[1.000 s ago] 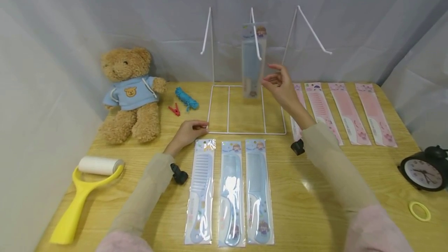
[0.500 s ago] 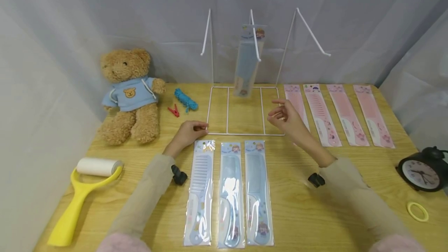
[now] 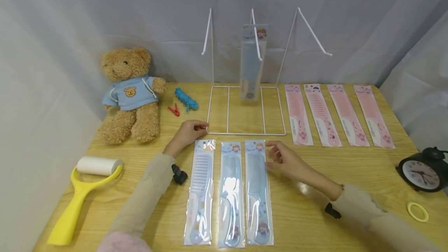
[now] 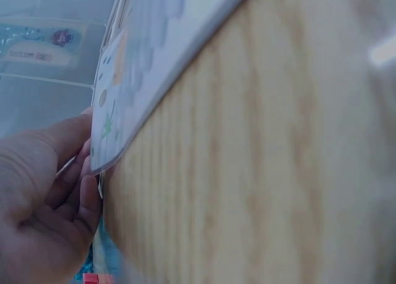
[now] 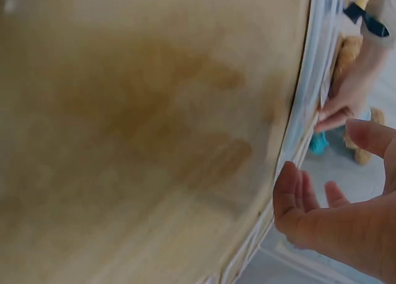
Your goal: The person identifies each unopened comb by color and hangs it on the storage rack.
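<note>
In the head view, my left hand [image 3: 185, 135] pinches the front left corner of a white wire display rack [image 3: 228, 112]. One packaged blue comb [image 3: 249, 65] hangs from the rack's middle hook. Three packaged combs lie in a row before the rack: a lilac wide-tooth comb [image 3: 200, 189], a blue comb [image 3: 230, 201] and another blue comb [image 3: 258, 193] on the right. My right hand [image 3: 288, 162] is at the upper right edge of that last packet, thumb and fingers apart and loosely bent; whether they touch it I cannot tell. In the right wrist view, the right hand [image 5: 340, 228] holds nothing.
Several packaged pink combs [image 3: 327, 116] lie right of the rack. A teddy bear [image 3: 129, 92], blue cord [image 3: 186, 99] and red clip [image 3: 174, 109] are at left, with a yellow-handled lint roller [image 3: 80, 193] nearer. A black alarm clock [image 3: 421, 170] and yellow ring [image 3: 417, 211] stand right.
My right hand has left the hanging comb and come down and forward to the right blue comb on the table. The hanging comb has swung slightly. My left hand stays on the rack corner.
</note>
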Available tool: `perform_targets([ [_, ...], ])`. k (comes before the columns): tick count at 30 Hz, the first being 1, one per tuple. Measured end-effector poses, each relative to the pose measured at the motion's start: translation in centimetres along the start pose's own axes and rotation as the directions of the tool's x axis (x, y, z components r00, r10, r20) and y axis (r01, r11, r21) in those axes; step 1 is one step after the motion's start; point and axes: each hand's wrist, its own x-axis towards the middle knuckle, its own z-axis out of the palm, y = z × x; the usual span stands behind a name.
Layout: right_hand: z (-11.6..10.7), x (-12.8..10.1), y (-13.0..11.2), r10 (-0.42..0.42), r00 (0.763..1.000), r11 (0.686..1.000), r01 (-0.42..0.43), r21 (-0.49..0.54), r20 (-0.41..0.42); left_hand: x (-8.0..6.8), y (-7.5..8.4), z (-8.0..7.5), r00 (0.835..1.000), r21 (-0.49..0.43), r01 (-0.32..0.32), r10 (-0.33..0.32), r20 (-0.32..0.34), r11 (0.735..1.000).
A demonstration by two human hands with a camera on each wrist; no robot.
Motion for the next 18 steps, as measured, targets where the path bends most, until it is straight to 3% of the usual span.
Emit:
perform_targets([
  [10,1.8,-1.8,-0.8,0.127,0.991,0.990,-0.124,-0.060,0.047,0.2,-0.1,0.1,1.000,0.024,0.010,-0.010,0.013,1.000],
  [14,2.6,-2.0,-0.9,0.120,0.992,0.986,-0.114,-0.118,0.049,0.1,-0.1,0.1,1.000,0.033,0.012,-0.013,0.016,0.999],
  [18,3.4,-2.0,-0.9,0.051,0.998,0.977,-0.044,-0.208,0.029,0.1,-0.1,0.0,1.000,0.039,0.002,-0.003,0.022,0.999],
])
